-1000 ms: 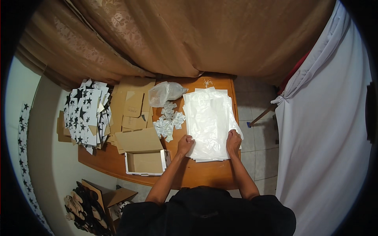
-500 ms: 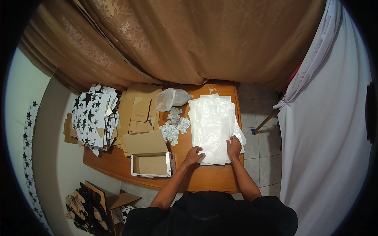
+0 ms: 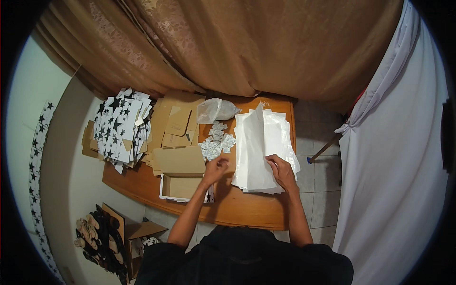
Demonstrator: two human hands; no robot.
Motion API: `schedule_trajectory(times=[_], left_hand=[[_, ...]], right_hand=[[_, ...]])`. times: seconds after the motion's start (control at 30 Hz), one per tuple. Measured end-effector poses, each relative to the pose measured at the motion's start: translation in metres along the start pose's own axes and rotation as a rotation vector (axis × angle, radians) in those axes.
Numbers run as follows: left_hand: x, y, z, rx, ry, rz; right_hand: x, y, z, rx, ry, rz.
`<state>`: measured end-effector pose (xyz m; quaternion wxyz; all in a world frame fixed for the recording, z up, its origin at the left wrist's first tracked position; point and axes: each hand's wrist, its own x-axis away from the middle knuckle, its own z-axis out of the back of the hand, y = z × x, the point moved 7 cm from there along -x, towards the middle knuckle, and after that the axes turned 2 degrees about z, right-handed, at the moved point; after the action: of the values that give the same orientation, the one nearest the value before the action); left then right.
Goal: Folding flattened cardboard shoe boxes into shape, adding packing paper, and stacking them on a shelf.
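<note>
A stack of thin white paper sheets (image 3: 277,137) lies on the right part of the wooden table. My right hand (image 3: 281,172) pinches the right edge of the top sheet (image 3: 251,152), which is raised and folding over toward the left. Off the stack to the left, my left hand (image 3: 217,168) hovers with loosely bent fingers, and nothing shows in it. It is nearest to an open cardboard box (image 3: 183,186), whose lid stands up at the back. Just beyond that hand is a heap of small white sachets (image 3: 217,145).
A clear plastic bag (image 3: 216,110) lies behind the sachets. Flattened brown cardboard (image 3: 173,137) and a tall pile of star-printed card pieces (image 3: 121,126) occupy the left side. Sandals (image 3: 99,237) and another carton (image 3: 147,230) are at lower left. A white curtain (image 3: 389,156) hangs at right.
My left hand has left the paper stack and moved left toward the box. My right hand has lifted the top sheet's right edge, turning it leftward. The whole view has shifted slightly.
</note>
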<state>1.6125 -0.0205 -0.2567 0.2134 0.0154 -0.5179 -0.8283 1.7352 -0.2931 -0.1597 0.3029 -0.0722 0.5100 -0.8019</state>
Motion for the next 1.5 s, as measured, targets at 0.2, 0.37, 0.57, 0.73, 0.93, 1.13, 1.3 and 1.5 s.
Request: schedule_trajectory(times=[0.2,0.37,0.57,0.73,0.93,1.13,1.3,1.5], left_hand=[[0.012,0.081,0.121,0.089,0.223,-0.203],[0.014,0.076,0.179,-0.039,0.19,-0.157],[0.047,0.01,0.216,0.097,-0.12,-0.015],[0.093,-0.057,0.265,0.381,-0.004,0.134],[0.134,-0.143,0.307,0.65,0.024,0.233],[0.144,-0.211,0.298,0.907,0.005,0.405],[0.139,-0.24,0.294,0.631,0.067,0.347],[0.131,-0.254,0.293,0.295,0.212,0.251]], right_hand=[[0.009,-0.094,-0.002,-0.019,-0.31,0.23],[0.018,-0.124,-0.035,-0.06,-0.401,0.373],[0.016,-0.148,-0.098,-0.145,-0.453,0.277],[0.007,-0.134,-0.156,-0.204,-0.33,-0.075],[0.018,-0.091,-0.235,-0.426,-0.237,-0.501],[0.045,-0.055,-0.291,-0.411,-0.116,-0.529],[0.058,-0.023,-0.308,-0.322,0.045,-0.579],[0.062,-0.016,-0.301,0.206,0.236,-0.485]])
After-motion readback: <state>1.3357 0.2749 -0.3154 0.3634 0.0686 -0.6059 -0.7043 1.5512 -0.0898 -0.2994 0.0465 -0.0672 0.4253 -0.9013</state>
